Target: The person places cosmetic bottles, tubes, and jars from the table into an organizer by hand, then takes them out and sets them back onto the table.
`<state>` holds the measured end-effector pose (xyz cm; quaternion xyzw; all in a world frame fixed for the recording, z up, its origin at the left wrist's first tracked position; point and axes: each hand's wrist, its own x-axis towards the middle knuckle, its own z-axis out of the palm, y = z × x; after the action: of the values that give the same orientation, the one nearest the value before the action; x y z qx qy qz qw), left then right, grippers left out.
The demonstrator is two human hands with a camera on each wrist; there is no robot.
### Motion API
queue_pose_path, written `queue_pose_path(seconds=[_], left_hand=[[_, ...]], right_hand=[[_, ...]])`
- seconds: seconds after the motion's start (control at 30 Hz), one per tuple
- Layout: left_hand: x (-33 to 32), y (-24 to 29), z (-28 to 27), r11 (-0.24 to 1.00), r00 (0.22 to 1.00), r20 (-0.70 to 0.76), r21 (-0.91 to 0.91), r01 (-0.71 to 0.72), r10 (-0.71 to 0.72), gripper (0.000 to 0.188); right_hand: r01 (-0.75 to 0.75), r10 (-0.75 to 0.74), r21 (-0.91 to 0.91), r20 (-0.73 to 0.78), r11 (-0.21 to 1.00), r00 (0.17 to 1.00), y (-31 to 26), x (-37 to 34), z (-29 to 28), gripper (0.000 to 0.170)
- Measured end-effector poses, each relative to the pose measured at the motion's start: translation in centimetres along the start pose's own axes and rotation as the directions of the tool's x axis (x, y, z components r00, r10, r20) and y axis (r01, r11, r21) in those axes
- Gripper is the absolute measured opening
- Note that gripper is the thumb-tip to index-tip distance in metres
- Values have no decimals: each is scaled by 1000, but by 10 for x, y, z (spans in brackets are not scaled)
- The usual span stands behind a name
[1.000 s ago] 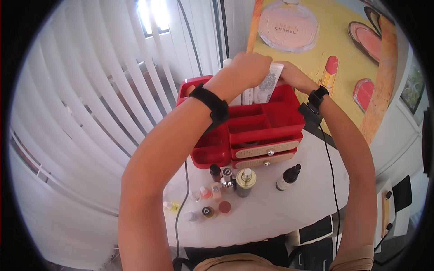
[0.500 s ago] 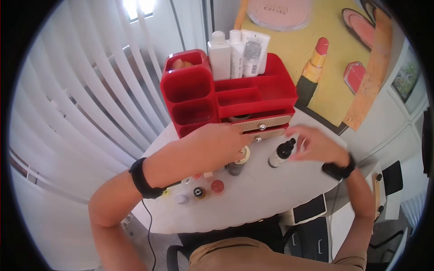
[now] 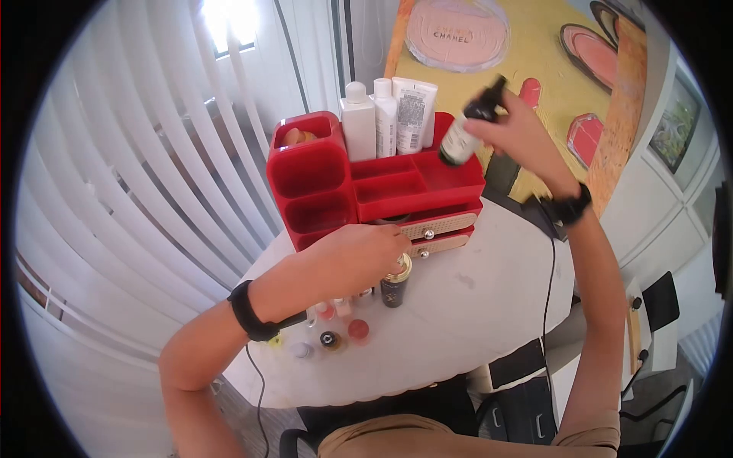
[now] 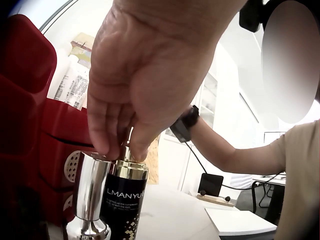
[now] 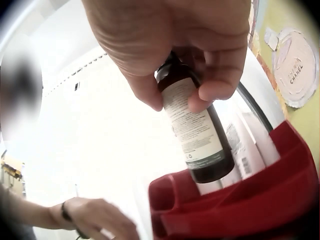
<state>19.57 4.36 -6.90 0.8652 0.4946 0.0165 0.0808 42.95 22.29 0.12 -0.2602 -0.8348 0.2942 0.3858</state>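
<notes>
My right hand grips a dark pump bottle with a pale label near its black top. The bottle hangs tilted over the right compartment of the red organizer. In the right wrist view, thumb and fingers close round the neck of the pump bottle. My left hand is down at the table, by the organizer's front. Its thumb and fingertips pinch the gold top of a black bottle, which stands upright. Right beside that is a shiny silver-capped bottle.
White bottles and a white tube stand at the organizer's back. Two woven-front drawers are partly out. Several small cosmetics, including a red-lidded jar, sit on the white table. Cables hang from both wrists.
Both hands came down from the white containers at the organizer's back. My right hand took the dark pump bottle off the table and lifted it; my left hand settled at the gold-topped bottle.
</notes>
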Motion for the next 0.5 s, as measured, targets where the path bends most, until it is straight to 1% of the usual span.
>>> queue_pose_path(seconds=[0.07,0.1,0.13,0.17,0.2,0.23,0.27,0.3,0.37,0.4,0.43,0.47,0.5], left_hand=[[-2,3,-11,1000,997,-71,2,13,-13,24],[-5,1,-20,1000,998,-67,11,12,-11,24],[-9,-1,-31,983,958,-240,134,-124,154,23],[-8,-2,-42,932,862,-385,275,-234,330,23],[-4,-1,-54,930,861,-381,279,-239,336,23],[1,-1,-68,981,870,-454,121,-151,190,23],[7,-4,-81,997,864,-502,-47,-64,32,23],[15,-6,-92,997,864,-502,-48,-65,32,23],[39,-10,-106,998,753,-654,35,-60,68,24],[53,-14,-108,998,758,-649,26,-63,65,24],[69,-18,-111,999,739,-672,9,-54,46,24],[85,-23,-115,999,716,-698,-4,-44,29,23],[103,-32,-119,999,714,-699,-4,-47,31,23]], right_hand=[[18,-20,-155,-13,988,1000,34,46,1,52],[20,-23,-150,-22,989,999,50,65,4,52],[5,-4,-206,3,979,1000,66,82,8,50],[-8,15,-266,26,964,1000,81,91,11,48],[-10,16,-266,19,964,1000,98,94,17,48],[20,-14,-356,19,934,1000,114,97,22,50],[51,-44,-444,25,895,999,120,100,24,53],[49,-43,-444,24,894,999,125,103,23,53],[70,-83,-392,-17,917,996,134,103,28,55],[75,-96,-365,-42,928,994,139,100,30,56],[65,-87,-366,-44,928,995,146,98,30,56],[75,-92,-289,-47,954,995,150,98,31,56],[86,-99,-210,-49,974,994,154,99,29,55]])
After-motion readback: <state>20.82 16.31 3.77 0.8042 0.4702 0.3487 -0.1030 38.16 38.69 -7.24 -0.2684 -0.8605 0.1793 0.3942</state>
